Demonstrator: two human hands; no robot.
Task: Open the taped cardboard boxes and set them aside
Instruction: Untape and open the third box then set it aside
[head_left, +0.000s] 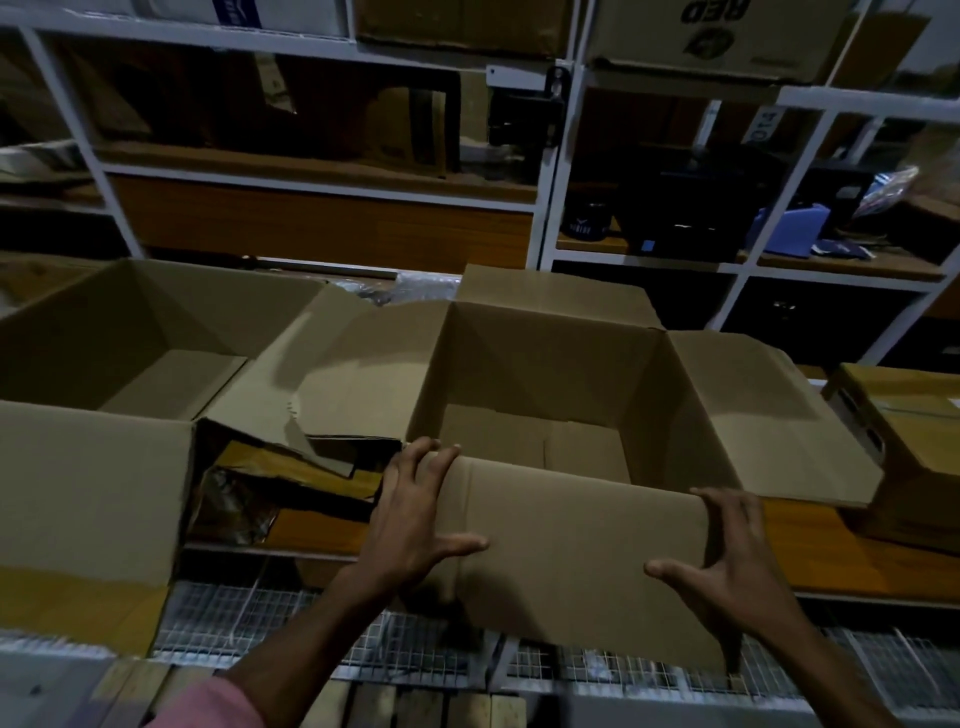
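An opened brown cardboard box (524, 364) stands in the middle of the wooden shelf, all flaps spread and nothing visible inside. Its near flap (582, 551) hangs down over the shelf edge toward me. My left hand (415, 514) grips the flap's left edge, fingers over the top corner and thumb on the flap face. My right hand (727, 551) holds the flap's right edge, fingers over the upper corner, thumb spread across the face. A second opened box (130, 332) sits to the left. A closed, taped box (904, 441) rests at the right.
Crumpled brown tape and packing scraps (280, 478) lie between the two open boxes. White metal racking (550, 171) with more cartons and dark items rises behind. A wire mesh shelf (291, 634) runs below the wooden shelf edge.
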